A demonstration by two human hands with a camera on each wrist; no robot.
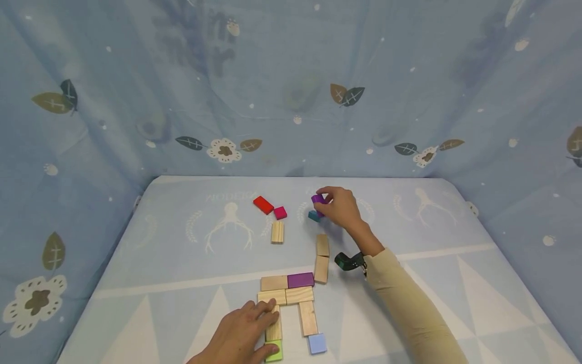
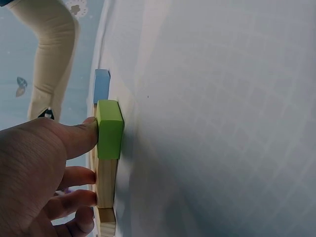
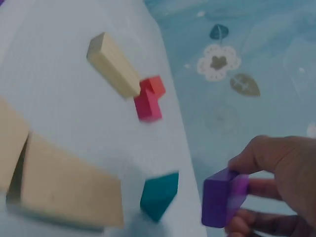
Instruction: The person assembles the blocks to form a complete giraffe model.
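My right hand pinches a purple block between thumb and fingers toward the far side of the table. Just beside it lies a teal block. At the front, my left hand rests along a figure laid out of blocks. Its thumb touches a green block, while the loosely bent fingers lie at the wooden block in line behind it. A blue block ends the figure's other leg, below another wooden block. Across the top sits a second purple block beside a wooden one.
Two wooden blocks, one of them nearer, run from the figure's upper right toward the back. Farther left are a loose wooden block, a pink block and a red block. A patterned blue cloth hangs behind the table.
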